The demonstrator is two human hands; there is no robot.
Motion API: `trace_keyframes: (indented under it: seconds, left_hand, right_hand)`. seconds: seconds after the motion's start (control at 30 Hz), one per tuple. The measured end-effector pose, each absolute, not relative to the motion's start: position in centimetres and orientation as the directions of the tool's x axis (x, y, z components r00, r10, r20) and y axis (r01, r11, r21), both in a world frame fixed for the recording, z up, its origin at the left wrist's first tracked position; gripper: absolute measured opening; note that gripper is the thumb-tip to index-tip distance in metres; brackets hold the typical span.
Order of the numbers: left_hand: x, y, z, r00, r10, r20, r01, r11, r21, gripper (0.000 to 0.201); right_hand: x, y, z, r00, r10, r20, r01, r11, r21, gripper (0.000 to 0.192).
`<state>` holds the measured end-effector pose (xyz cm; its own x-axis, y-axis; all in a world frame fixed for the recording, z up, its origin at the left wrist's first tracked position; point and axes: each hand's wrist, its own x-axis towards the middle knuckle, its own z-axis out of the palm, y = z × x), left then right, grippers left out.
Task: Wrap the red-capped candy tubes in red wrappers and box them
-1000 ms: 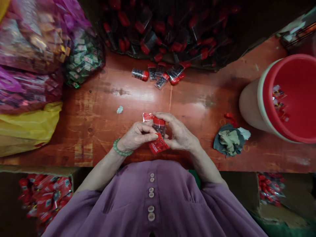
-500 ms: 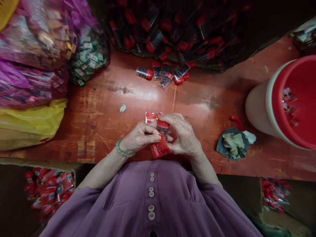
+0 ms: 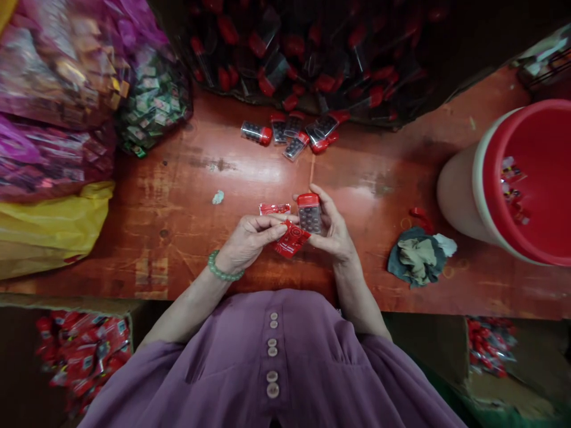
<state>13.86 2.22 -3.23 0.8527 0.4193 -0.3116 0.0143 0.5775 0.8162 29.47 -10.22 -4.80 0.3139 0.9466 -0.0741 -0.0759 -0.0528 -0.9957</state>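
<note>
My left hand, with a green bead bracelet at the wrist, pinches a small red printed packet between thumb and fingers. Close beside it, my right hand grips a clear bottle with a red cap and dark round balls inside. The bottle stands nearly upright, its cap toward the far side, and its lower left edge meets the packet. Behind my left fingers shows the silver-edged end of red wrapping; whether it belongs to the same packet I cannot tell.
Several filled bottles lie before a dark box of red-capped bottles. A red-rimmed bucket and crumpled cloth are at right. Plastic bags of small packets line the left. Boxes of red packs sit below the table edge.
My right hand has turned the bottle so its side faces up and its fingers now reach behind it. The red packet has moved slightly up, still pinched in my left hand.
</note>
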Motion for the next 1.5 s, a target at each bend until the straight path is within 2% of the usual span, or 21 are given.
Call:
trace_keyframes:
  seconds: [0.07,0.23,0.37,0.5,0.63,0.8,1.1,1.27,1.33,1.5]
  left_hand:
    - [13.8,2.1,-3.6,0.855,0.428,-0.294,0.013,0.549,0.836,0.019]
    - [13.2,2.1,-3.9,0.813,0.489,-0.316,0.012,0.529,0.849,0.021]
    - [12.5,2.0,-4.3,0.768,0.548,-0.331,-0.008,0.525,0.851,0.022]
    - [12.4,1.8,-4.8,0.756,0.559,-0.339,-0.013,0.531,0.847,0.023]
    - [12.6,1.9,-5.2,0.745,0.574,-0.339,-0.021,0.528,0.849,0.026]
    - [12.5,1.8,-5.4,0.697,0.631,-0.339,-0.039,0.506,0.862,0.026]
    - [12.5,1.4,-5.6,0.658,0.708,-0.256,-0.063,0.391,0.918,0.019]
    - [12.7,1.8,-5.6,0.609,0.742,-0.280,-0.118,0.434,0.893,0.025]
    - [12.8,1.9,-5.7,0.604,0.749,-0.273,-0.139,0.436,0.889,0.023]
    - [12.6,2.0,-5.9,0.609,0.755,-0.243,-0.118,0.388,0.914,0.018]
  right_hand:
    - [29.2,-10.0,-5.3,0.347,0.934,-0.087,-0.176,-0.026,-0.984,0.091]
    - [28.4,-9.5,-7.0,0.457,0.869,-0.191,-0.523,0.089,-0.848,0.057]
    - [28.4,-9.4,-7.4,0.464,0.843,-0.272,-0.631,0.100,-0.769,0.042]
    - [28.5,-9.3,-7.1,0.482,0.810,-0.333,-0.647,0.072,-0.759,0.042]
    - [28.3,-9.1,-7.2,0.495,0.802,-0.334,-0.639,0.075,-0.766,0.049]
    - [27.9,-9.1,-7.2,0.486,0.798,-0.357,-0.650,0.057,-0.758,0.041]
    - [28.2,-9.9,-7.2,0.520,0.831,-0.196,-0.485,0.098,-0.869,0.025]
    - [28.5,-10.5,-6.4,0.429,0.890,-0.152,-0.494,0.090,-0.865,0.053]
    - [28.7,-10.6,-6.1,0.418,0.896,-0.147,-0.506,0.095,-0.857,0.058]
    - [29.1,-10.9,-6.1,0.458,0.882,-0.114,-0.504,0.152,-0.850,0.039]
